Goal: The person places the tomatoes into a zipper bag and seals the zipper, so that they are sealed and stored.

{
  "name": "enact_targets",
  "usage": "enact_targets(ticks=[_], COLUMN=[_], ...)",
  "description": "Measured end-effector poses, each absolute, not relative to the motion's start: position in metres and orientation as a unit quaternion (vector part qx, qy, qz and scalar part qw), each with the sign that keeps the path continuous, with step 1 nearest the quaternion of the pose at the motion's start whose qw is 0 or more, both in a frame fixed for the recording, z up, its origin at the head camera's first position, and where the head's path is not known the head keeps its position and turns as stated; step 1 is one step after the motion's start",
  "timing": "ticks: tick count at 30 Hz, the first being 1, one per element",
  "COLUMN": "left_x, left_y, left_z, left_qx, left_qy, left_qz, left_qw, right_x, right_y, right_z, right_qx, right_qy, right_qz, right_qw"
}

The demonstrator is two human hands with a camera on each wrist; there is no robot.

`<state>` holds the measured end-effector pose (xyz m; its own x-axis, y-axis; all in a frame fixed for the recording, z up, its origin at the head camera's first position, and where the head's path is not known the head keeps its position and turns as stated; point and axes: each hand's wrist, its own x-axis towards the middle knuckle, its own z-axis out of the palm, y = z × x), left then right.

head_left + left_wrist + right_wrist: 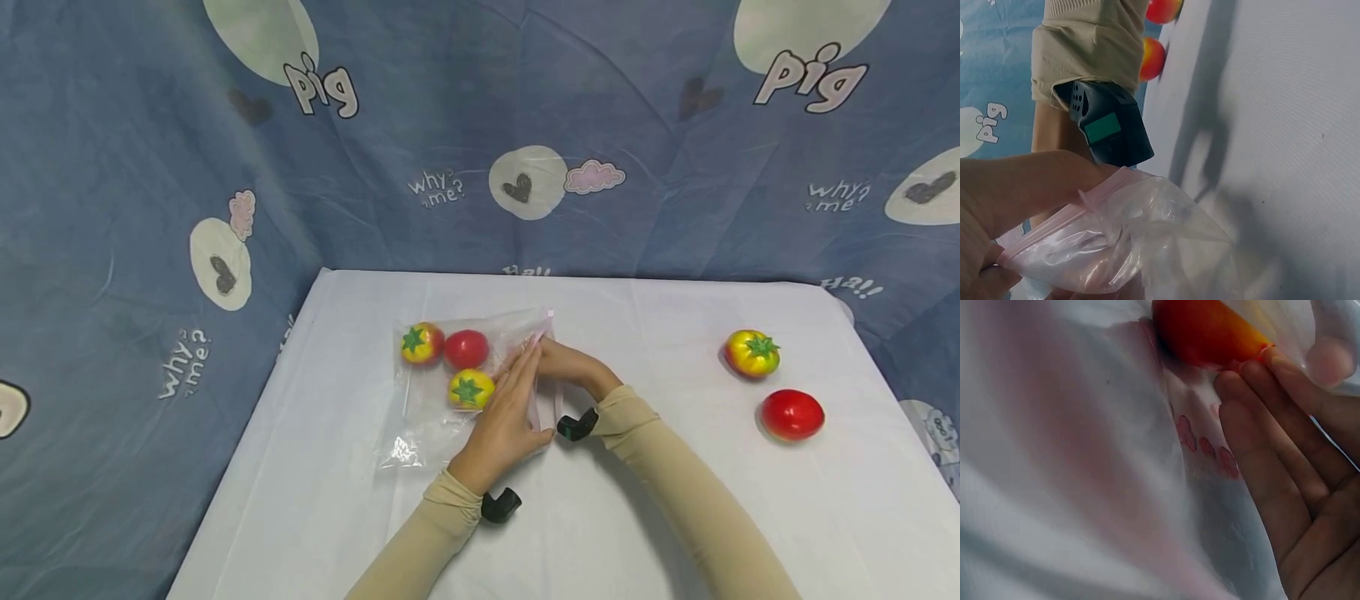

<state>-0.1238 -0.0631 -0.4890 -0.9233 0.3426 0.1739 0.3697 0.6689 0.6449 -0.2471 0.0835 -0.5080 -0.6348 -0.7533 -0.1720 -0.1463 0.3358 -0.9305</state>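
A clear zip bag [435,429] with a pink-edged mouth lies at the table's middle. Inside it are three toy tomatoes: a red-yellow one [422,343] with a green leaf top, a red one [467,349] and a yellow one [471,388], also leaf-topped. My left hand [504,421] holds the bag's mouth, thumb along the pink rim [1063,215] and fingers partly hidden behind the plastic. From the right, my right hand [566,364] reaches into the mouth. Its extended fingers [1266,456] touch a red-orange tomato [1207,331] at their tips.
At the table's right lie a yellow-red tomato [752,353] with a green leaf top and a red one [792,415]. White cloth [300,500] covers the table. A blue printed curtain [450,233] stands behind and to the left. Both wrists carry black cameras [501,506].
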Motion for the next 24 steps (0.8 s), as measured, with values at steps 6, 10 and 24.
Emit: enact_targets(ticks=[6,10,24], left_x=[-0.125,-0.125,-0.126], left_y=[-0.063,-0.064,-0.065], left_z=[-0.491,-0.491,-0.491], left_qx=[-0.194,-0.194,-0.19], left_qy=[-0.917,-0.918,-0.916], left_qz=[-0.348,-0.346,-0.352], left_qw=[0.013,0.013,0.012], right_x=[-0.247,-0.246,-0.236], right_y=[0.082,0.083,0.092], right_z=[-0.512,-0.515,-0.515], right_qx=[-0.32,-0.322,-0.313], right_qy=[0.725,0.709,0.771], right_qz=[-0.497,-0.515,-0.512], right_qw=[0.354,0.358,0.214])
